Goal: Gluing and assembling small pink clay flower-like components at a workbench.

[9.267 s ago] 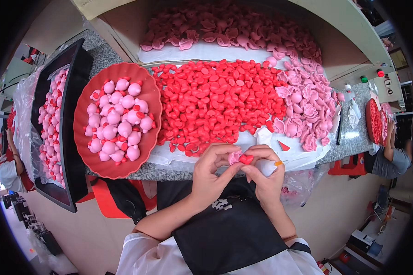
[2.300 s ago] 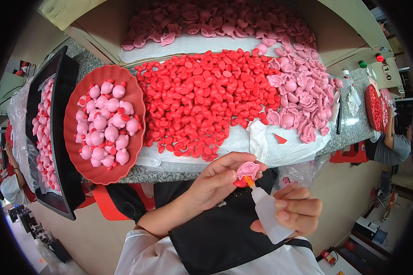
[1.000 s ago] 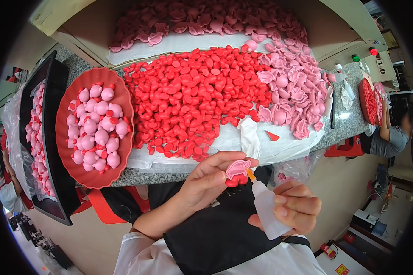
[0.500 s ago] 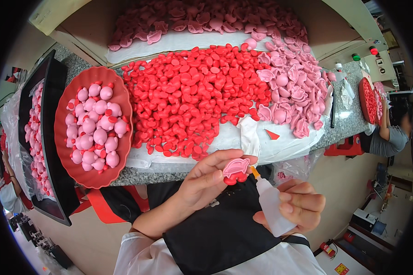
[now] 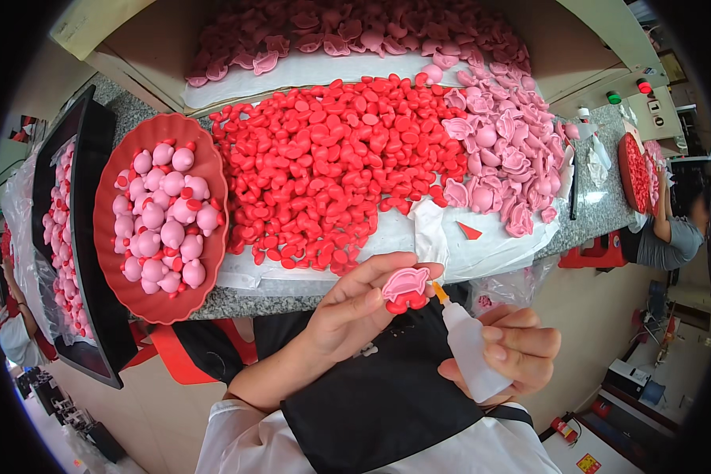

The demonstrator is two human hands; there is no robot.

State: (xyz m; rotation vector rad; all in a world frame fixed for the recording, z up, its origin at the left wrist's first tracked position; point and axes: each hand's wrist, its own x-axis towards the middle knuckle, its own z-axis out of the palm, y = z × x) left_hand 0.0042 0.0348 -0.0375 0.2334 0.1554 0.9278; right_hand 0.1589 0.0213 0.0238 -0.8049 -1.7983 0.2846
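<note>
My left hand [image 5: 344, 312] pinches a pink plastic shell piece [image 5: 405, 284] whose hollow rimmed side shows, with a red plastic part [image 5: 407, 302] at its lower edge. Gripped in my right hand [image 5: 521, 347] is a translucent white squeeze bottle [image 5: 474, 355], tilted so its orange tip [image 5: 439, 292] points at the pink piece, close to its right side. Whether the tip touches it I cannot tell. Beyond my hands lies a large heap of glossy red parts [image 5: 316, 166], and to its right a pile of pink shell pieces [image 5: 502, 150].
A scalloped red bowl [image 5: 107, 237] with pink-and-red assembled pieces stands at left, beside a black tray [image 5: 95, 347] of similar pieces. White paper [image 5: 498, 249] with a red scrap [image 5: 469, 231] covers part of the granite table [image 5: 600, 197]. Another person [image 5: 663, 237] sits at far right.
The bottle's tip has shifted slightly away from the pink piece and lower. My left hand has tilted the pink piece a little and raised it slightly.
</note>
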